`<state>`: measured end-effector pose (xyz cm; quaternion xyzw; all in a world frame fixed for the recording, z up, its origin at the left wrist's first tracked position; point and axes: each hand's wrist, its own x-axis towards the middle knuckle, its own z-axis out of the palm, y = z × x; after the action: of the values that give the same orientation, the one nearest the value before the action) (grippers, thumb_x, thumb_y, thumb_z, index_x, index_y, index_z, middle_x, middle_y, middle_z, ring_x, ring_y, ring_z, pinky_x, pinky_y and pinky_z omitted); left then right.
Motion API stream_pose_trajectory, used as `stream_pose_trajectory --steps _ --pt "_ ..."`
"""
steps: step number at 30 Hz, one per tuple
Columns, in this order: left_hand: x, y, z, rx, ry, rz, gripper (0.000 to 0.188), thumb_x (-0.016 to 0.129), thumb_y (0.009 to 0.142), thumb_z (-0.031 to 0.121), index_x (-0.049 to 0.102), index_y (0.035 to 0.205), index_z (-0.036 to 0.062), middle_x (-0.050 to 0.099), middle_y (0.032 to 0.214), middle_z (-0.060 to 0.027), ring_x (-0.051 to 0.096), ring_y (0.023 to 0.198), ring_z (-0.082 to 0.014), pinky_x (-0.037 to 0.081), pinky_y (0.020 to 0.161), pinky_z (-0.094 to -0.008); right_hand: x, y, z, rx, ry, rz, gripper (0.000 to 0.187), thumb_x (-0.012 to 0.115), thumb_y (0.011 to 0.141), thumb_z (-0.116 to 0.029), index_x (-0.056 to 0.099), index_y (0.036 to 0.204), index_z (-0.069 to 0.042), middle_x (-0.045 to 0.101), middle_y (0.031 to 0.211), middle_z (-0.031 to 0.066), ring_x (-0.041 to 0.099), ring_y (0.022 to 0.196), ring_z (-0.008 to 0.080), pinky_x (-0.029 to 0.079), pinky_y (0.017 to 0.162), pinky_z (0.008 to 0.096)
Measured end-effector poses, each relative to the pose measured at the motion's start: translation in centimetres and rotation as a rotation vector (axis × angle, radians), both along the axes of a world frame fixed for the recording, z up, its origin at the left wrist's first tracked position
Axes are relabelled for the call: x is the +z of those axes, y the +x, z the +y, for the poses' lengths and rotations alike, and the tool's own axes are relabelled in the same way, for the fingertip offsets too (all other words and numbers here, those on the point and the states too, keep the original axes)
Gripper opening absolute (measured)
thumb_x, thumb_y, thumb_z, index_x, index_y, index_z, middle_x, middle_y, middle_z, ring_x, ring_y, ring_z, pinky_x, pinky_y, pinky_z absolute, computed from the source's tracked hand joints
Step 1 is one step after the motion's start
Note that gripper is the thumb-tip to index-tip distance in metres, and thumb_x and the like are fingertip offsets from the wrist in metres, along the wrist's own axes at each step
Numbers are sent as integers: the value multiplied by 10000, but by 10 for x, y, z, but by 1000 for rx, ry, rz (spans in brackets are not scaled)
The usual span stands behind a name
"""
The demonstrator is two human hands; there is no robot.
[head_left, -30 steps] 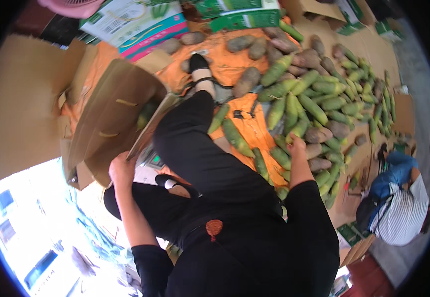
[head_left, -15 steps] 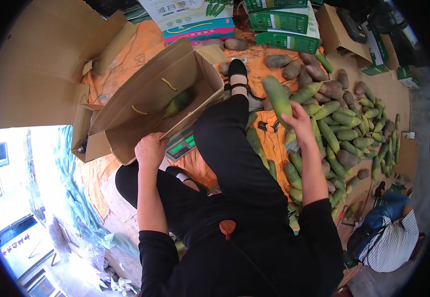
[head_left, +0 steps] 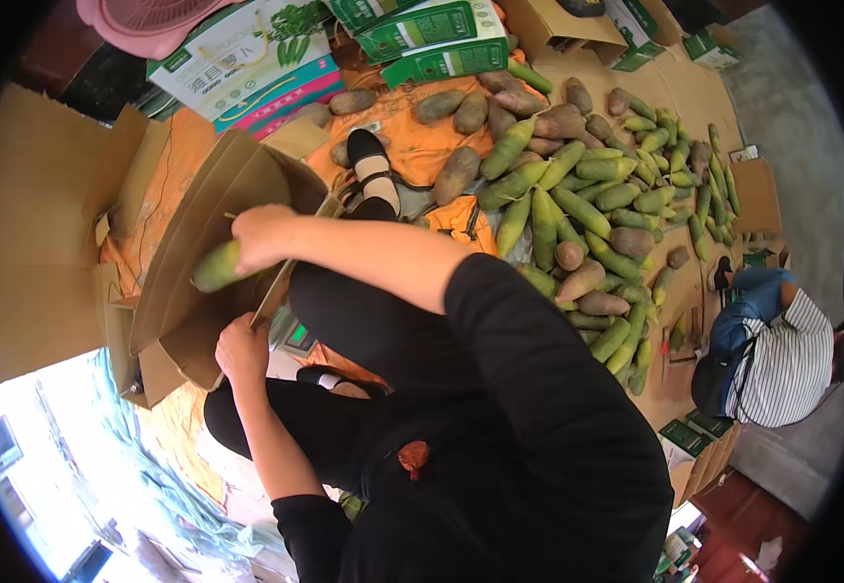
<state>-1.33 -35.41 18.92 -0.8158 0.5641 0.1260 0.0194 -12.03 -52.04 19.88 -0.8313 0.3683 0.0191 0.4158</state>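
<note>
My right hand point(head_left: 262, 236) is closed around a green radish point(head_left: 216, 268) over the opening of a tall brown cardboard box point(head_left: 194, 199). The radish tilts, its lower end toward the box's inner wall. With its fingers wrapped over the near edge of the box, my left hand point(head_left: 242, 350) grips the cardboard. Close to that hand, partly covered by the box and my leg, a scale with a lit green display point(head_left: 296, 335) shows. The bottom of the box is hidden behind my right hand and the near wall.
A large pile of green radishes point(head_left: 599, 222) lies to the right, mixed with brownish-purple roots point(head_left: 457, 175). Printed cartons point(head_left: 264, 64) and a pink basket point(head_left: 155, 21) stand at the back. Another person in a striped top point(head_left: 781, 360) is at the far right.
My right hand has carried the green radish left from above the pile to the box. My left hand still holds the box edge. The whole view has swung to the right.
</note>
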Motion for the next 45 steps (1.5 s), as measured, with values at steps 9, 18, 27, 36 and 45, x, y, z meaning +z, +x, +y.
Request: stream_pose_trajectory --steps 9,18,27,36,45 --pt "0 1 -3 73 62 14 199 646 757 271 691 902 143 638 801 -176 614 772 -356 480 686 -437 -40 26 9 130 -40 -415 358 622 755 -161 615 1087 -28 666 917 138 635 857 293 493 768 358" --pt "5 -7 -5 52 36 23 196 643 764 274 690 884 127 630 788 -180 608 768 -363 472 679 -433 -59 -159 -26 -903 432 -1094 163 562 871 -155 612 979 -43 563 700 -5 505 583 62 424 534 222" --pt "-1 -5 -9 74 25 74 176 662 738 232 661 826 79 618 768 -185 597 765 -375 463 670 -432 -231 -386 1 -1389 -30 -10 389 667 706 -175 611 1056 -15 621 1060 184 591 1003 302 456 864 364" --pt "-3 3 -5 118 44 84 186 667 733 212 666 847 65 624 767 -178 599 752 -369 466 678 -413 -253 -446 14 -1414 89 466 577 645 739 -225 452 1251 -43 547 1197 197 519 1114 338 403 952 390" --pt "-7 5 -7 65 17 81 179 671 740 186 671 858 52 630 761 -173 619 723 -338 475 660 -389 -252 -432 -1 -1362 119 532 694 666 737 -225 352 1355 -188 428 1345 76 395 1237 291 368 977 455"
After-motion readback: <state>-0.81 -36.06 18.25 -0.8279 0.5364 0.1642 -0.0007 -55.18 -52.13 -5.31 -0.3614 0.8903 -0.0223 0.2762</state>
